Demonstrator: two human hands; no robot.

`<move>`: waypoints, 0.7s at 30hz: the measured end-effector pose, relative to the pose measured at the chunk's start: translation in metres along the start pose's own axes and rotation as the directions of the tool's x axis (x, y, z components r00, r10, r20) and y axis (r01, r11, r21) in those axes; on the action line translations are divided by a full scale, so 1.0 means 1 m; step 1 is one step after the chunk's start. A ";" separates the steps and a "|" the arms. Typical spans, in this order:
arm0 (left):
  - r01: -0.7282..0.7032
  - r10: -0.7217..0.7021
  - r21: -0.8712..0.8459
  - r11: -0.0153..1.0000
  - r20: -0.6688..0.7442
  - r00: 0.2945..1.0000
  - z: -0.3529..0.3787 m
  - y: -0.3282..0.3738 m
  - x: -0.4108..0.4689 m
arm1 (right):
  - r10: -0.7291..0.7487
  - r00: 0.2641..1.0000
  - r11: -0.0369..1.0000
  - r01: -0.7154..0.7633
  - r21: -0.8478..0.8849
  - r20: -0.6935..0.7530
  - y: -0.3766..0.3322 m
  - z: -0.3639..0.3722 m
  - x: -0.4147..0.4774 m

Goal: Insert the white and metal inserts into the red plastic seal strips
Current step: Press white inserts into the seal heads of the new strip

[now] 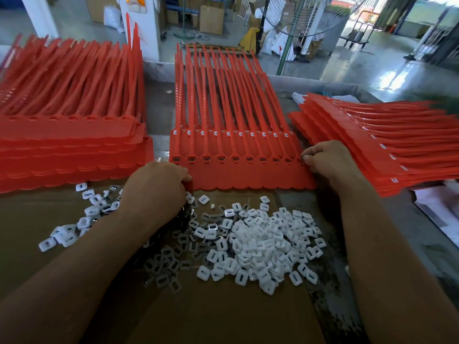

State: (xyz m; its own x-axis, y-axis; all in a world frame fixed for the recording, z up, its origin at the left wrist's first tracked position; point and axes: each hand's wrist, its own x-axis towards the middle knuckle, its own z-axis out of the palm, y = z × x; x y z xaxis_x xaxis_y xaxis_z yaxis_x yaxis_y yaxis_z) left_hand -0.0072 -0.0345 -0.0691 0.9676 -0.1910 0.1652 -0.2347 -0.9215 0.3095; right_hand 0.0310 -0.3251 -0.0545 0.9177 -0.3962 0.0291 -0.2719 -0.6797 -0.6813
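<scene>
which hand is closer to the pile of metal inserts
Left. The left hand grips the near-left corner of the middle strip sheet, just beyond the metal inserts; the right hand pinches the sheet's right end, farther off.

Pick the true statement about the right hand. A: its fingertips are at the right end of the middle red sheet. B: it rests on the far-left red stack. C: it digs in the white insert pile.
A: the right hand curls its fingers onto the middle red sheet at its rightmost socket, beyond the white inserts.
</scene>
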 end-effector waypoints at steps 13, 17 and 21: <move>0.002 -0.003 0.018 1.000 0.013 1.000 -0.001 0.000 -0.002 | -0.040 0.996 0.998 0.036 -0.049 -0.086 -0.002 0.004 -0.009; 0.003 -0.003 0.011 1.000 0.007 1.000 0.001 0.000 -0.002 | -0.034 0.993 0.998 0.028 -0.060 -0.111 -0.003 0.006 -0.009; -0.001 0.001 0.008 1.000 0.003 1.000 0.001 0.000 -0.002 | -0.032 0.995 0.997 0.025 -0.072 -0.098 -0.003 0.006 -0.008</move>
State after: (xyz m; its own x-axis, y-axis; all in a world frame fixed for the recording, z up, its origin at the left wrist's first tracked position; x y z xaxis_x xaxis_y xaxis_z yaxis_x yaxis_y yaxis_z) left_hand -0.0093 -0.0347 -0.0707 0.9676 -0.1928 0.1631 -0.2350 -0.9238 0.3022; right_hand 0.0265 -0.3166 -0.0568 0.8932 -0.4328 0.1219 -0.2693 -0.7322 -0.6256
